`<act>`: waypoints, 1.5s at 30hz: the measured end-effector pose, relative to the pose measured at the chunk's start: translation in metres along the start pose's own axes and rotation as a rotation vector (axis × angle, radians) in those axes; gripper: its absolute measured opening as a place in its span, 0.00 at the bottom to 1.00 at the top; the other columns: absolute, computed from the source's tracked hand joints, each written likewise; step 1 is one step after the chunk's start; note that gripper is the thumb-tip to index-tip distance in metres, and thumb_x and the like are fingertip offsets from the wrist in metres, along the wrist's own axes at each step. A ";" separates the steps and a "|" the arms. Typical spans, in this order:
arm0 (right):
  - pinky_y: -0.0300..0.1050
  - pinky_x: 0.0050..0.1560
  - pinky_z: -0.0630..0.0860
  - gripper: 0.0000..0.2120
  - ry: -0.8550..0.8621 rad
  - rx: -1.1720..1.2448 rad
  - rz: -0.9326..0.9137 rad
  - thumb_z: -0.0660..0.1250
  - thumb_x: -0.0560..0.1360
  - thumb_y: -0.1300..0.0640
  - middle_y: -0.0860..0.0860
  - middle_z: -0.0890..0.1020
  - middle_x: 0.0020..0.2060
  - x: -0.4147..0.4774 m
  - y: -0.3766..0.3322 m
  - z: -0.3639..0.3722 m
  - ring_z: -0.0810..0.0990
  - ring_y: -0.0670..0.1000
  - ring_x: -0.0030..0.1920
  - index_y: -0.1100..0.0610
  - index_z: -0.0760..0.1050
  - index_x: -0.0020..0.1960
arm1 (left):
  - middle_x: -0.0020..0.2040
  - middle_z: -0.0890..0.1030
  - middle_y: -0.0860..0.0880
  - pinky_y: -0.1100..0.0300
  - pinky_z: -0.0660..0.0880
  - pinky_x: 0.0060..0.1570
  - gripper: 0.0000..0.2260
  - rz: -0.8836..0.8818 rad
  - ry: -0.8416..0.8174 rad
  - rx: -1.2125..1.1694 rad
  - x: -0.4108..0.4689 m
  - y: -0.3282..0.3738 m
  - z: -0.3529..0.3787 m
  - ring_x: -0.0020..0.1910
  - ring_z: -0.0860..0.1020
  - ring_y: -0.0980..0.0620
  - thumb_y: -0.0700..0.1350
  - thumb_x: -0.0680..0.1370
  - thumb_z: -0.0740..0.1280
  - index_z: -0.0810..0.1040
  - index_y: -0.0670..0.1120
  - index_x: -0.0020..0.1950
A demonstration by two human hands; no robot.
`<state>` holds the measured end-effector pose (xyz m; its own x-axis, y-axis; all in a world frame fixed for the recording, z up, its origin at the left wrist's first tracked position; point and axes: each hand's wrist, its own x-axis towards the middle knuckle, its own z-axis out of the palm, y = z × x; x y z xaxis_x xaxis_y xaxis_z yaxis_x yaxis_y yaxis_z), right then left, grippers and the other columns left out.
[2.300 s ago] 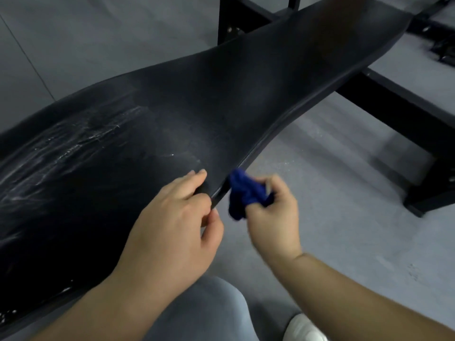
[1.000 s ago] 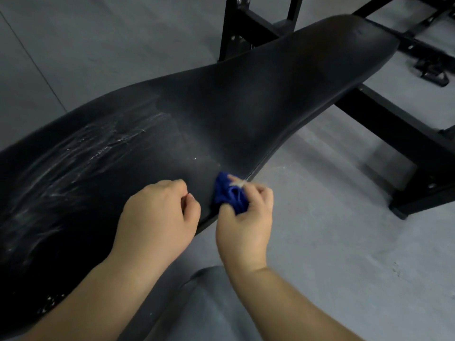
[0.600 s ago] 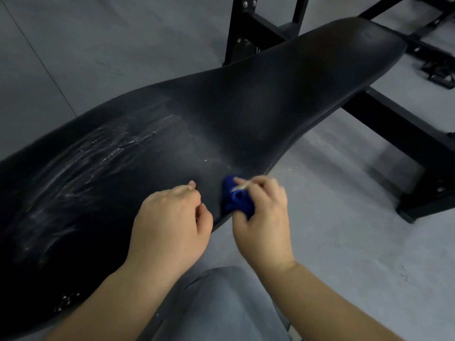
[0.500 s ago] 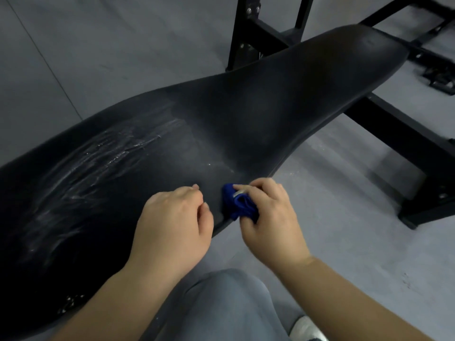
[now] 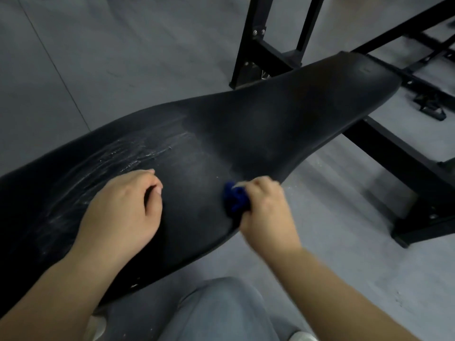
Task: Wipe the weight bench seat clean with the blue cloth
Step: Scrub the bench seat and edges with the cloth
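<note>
Black streaked bench seat [image 5: 270,134], grey floor [image 5: 110,57]; blue cloth [image 5: 235,199] pinched by right hand [image 5: 266,212]; left hand [image 5: 123,207] curled, empty

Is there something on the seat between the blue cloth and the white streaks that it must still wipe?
Partly. The left hand rests on the bench seat, between the blue cloth and the nearer white streaks. Beyond its knuckles, bare seat leads to the farther streaks.

Bunched blue cloth [image 5: 235,199] sits on streaked black bench seat [image 5: 258,134], near edge.
</note>
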<state>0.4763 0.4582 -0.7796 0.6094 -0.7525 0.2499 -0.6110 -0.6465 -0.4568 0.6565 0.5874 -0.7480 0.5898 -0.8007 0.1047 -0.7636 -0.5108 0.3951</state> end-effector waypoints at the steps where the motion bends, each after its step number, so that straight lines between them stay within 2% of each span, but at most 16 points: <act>1: 0.48 0.49 0.74 0.18 0.034 -0.006 0.094 0.59 0.62 0.67 0.58 0.76 0.46 0.009 0.009 -0.003 0.72 0.59 0.45 0.61 0.79 0.49 | 0.59 0.79 0.52 0.56 0.70 0.50 0.05 0.004 -0.010 0.004 0.001 -0.003 -0.002 0.58 0.76 0.49 0.43 0.76 0.64 0.79 0.49 0.47; 4: 0.44 0.52 0.69 0.16 0.073 -0.062 0.250 0.62 0.65 0.70 0.56 0.74 0.50 0.014 0.009 0.006 0.68 0.55 0.49 0.64 0.78 0.51 | 0.57 0.80 0.54 0.56 0.71 0.47 0.04 0.045 -0.039 -0.013 0.000 -0.010 -0.002 0.54 0.78 0.50 0.44 0.76 0.63 0.77 0.51 0.47; 7: 0.42 0.49 0.70 0.16 0.052 -0.017 0.111 0.62 0.62 0.70 0.54 0.75 0.47 -0.008 -0.016 0.015 0.71 0.55 0.46 0.63 0.79 0.49 | 0.48 0.81 0.54 0.56 0.74 0.43 0.02 0.125 -0.082 -0.051 -0.007 -0.010 0.005 0.47 0.79 0.52 0.45 0.76 0.64 0.74 0.51 0.47; 11: 0.41 0.47 0.70 0.19 -0.033 0.009 -0.024 0.60 0.60 0.69 0.53 0.75 0.46 -0.012 -0.009 0.005 0.74 0.55 0.45 0.60 0.79 0.48 | 0.46 0.82 0.52 0.53 0.76 0.43 0.02 0.193 -0.115 -0.079 -0.014 -0.011 0.013 0.43 0.79 0.53 0.47 0.76 0.63 0.70 0.51 0.46; 16: 0.47 0.49 0.71 0.18 0.127 -0.080 0.362 0.62 0.66 0.67 0.58 0.75 0.49 0.032 0.000 0.012 0.73 0.61 0.51 0.63 0.79 0.54 | 0.50 0.83 0.54 0.58 0.73 0.43 0.05 0.170 -0.135 -0.091 -0.010 -0.017 0.016 0.42 0.78 0.53 0.49 0.77 0.62 0.67 0.52 0.44; 19: 0.46 0.48 0.73 0.20 0.082 -0.047 0.160 0.60 0.60 0.64 0.57 0.77 0.45 0.012 -0.044 0.033 0.74 0.59 0.46 0.61 0.81 0.49 | 0.59 0.79 0.59 0.66 0.68 0.41 0.05 0.115 -0.146 -0.188 -0.010 -0.021 0.016 0.45 0.78 0.56 0.49 0.78 0.63 0.68 0.53 0.45; 21: 0.41 0.47 0.72 0.20 -0.031 0.010 -0.011 0.60 0.60 0.66 0.54 0.77 0.44 -0.008 -0.061 0.037 0.74 0.55 0.44 0.59 0.81 0.48 | 0.59 0.79 0.58 0.63 0.72 0.45 0.04 0.101 -0.176 -0.217 -0.011 -0.023 0.015 0.50 0.77 0.56 0.50 0.78 0.61 0.66 0.56 0.46; 23: 0.40 0.48 0.71 0.21 -0.076 0.008 -0.060 0.61 0.60 0.66 0.54 0.77 0.44 -0.001 -0.056 0.028 0.75 0.56 0.44 0.58 0.81 0.51 | 0.62 0.77 0.59 0.61 0.72 0.53 0.04 0.098 -0.219 -0.230 -0.012 -0.024 0.011 0.54 0.75 0.57 0.50 0.79 0.61 0.66 0.55 0.46; 25: 0.42 0.51 0.72 0.21 -0.043 -0.052 0.022 0.61 0.62 0.67 0.56 0.77 0.46 0.020 -0.036 0.020 0.74 0.59 0.46 0.59 0.81 0.53 | 0.64 0.75 0.59 0.67 0.63 0.62 0.04 0.127 -0.246 -0.227 -0.013 -0.024 0.008 0.56 0.75 0.57 0.49 0.79 0.61 0.67 0.54 0.46; 27: 0.45 0.51 0.72 0.19 0.001 -0.103 0.203 0.62 0.65 0.68 0.56 0.76 0.48 0.041 -0.017 0.015 0.73 0.60 0.51 0.60 0.80 0.53 | 0.62 0.77 0.57 0.69 0.55 0.65 0.05 0.142 -0.265 -0.206 -0.014 -0.024 0.007 0.55 0.75 0.58 0.48 0.80 0.60 0.65 0.54 0.45; 30: 0.44 0.50 0.69 0.18 0.050 -0.150 0.368 0.62 0.67 0.66 0.55 0.75 0.51 0.046 -0.023 0.022 0.72 0.59 0.54 0.59 0.78 0.56 | 0.60 0.78 0.57 0.69 0.57 0.65 0.06 0.118 -0.262 -0.216 -0.012 -0.023 0.008 0.54 0.76 0.57 0.48 0.79 0.60 0.65 0.54 0.45; 34: 0.42 0.47 0.73 0.19 -0.007 -0.076 0.074 0.63 0.61 0.66 0.54 0.78 0.46 0.007 -0.052 0.031 0.75 0.57 0.46 0.59 0.81 0.50 | 0.63 0.76 0.59 0.65 0.64 0.61 0.05 0.097 -0.223 -0.241 -0.014 -0.021 0.010 0.54 0.76 0.57 0.47 0.79 0.62 0.68 0.52 0.44; 37: 0.43 0.49 0.76 0.21 -0.080 -0.083 -0.123 0.62 0.61 0.65 0.53 0.79 0.46 0.016 -0.034 0.019 0.77 0.57 0.45 0.57 0.81 0.52 | 0.60 0.79 0.58 0.62 0.68 0.60 0.06 0.095 -0.188 -0.227 -0.014 -0.020 0.012 0.49 0.77 0.57 0.47 0.79 0.62 0.68 0.53 0.42; 39: 0.46 0.49 0.76 0.21 -0.015 -0.141 -0.008 0.62 0.63 0.65 0.55 0.78 0.47 0.039 -0.020 0.015 0.76 0.60 0.47 0.57 0.81 0.54 | 0.57 0.80 0.57 0.61 0.69 0.59 0.02 0.091 -0.172 -0.199 -0.014 -0.017 0.013 0.50 0.78 0.56 0.46 0.79 0.62 0.72 0.51 0.46; 42: 0.43 0.46 0.70 0.20 0.034 -0.179 0.301 0.62 0.68 0.65 0.53 0.75 0.50 0.064 -0.024 0.024 0.72 0.58 0.53 0.55 0.78 0.58 | 0.52 0.80 0.57 0.62 0.71 0.56 0.07 0.060 -0.187 -0.169 -0.013 -0.012 0.011 0.51 0.77 0.57 0.46 0.79 0.60 0.74 0.49 0.55; 45: 0.42 0.44 0.65 0.19 0.015 -0.218 0.268 0.63 0.68 0.63 0.52 0.74 0.52 0.058 -0.038 0.031 0.71 0.56 0.53 0.56 0.77 0.58 | 0.49 0.80 0.58 0.63 0.74 0.44 0.01 -0.002 -0.192 -0.218 -0.008 -0.013 0.011 0.44 0.76 0.60 0.49 0.79 0.59 0.69 0.56 0.47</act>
<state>0.5503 0.4431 -0.7745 0.4064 -0.8997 0.1591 -0.8429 -0.4364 -0.3148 0.6583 0.5972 -0.7642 0.5150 -0.8548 -0.0631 -0.6756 -0.4502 0.5838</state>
